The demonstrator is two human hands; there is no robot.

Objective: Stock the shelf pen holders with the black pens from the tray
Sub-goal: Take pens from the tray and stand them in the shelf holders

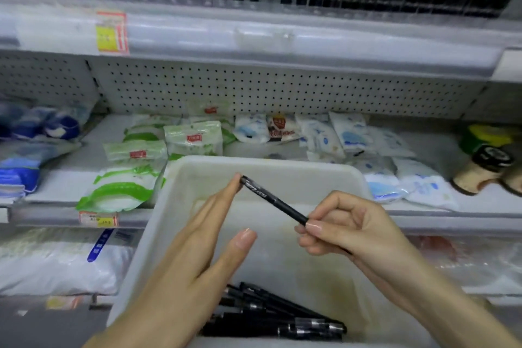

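Here, in a shop aisle, a white plastic tray [265,167] sits in front of a pale metal shelf [480,207] with a perforated back panel [282,87]. One black pen [272,200] is held up over the tray's middle, slanting from upper left down to lower right. The right hand [348,230] pinches its lower end between thumb and fingers, while the left hand [202,237] is flat and straight-fingered, a fingertip touching the pen's upper end and gripping nothing. In the tray's near corner lies a heap of black pens [271,316], overlapped too much for a sure count, though at least five show. Behind the tray to the left lie green-and-white packets [192,138], about five of them, and behind it to the right a scatter of blue-and-white packets [350,133]. Further right of the tray, a black-lidded jar [480,171] lies tipped over. Above and left of the tray, one yellow-and-red price label [111,32] hangs on the upper shelf rail.
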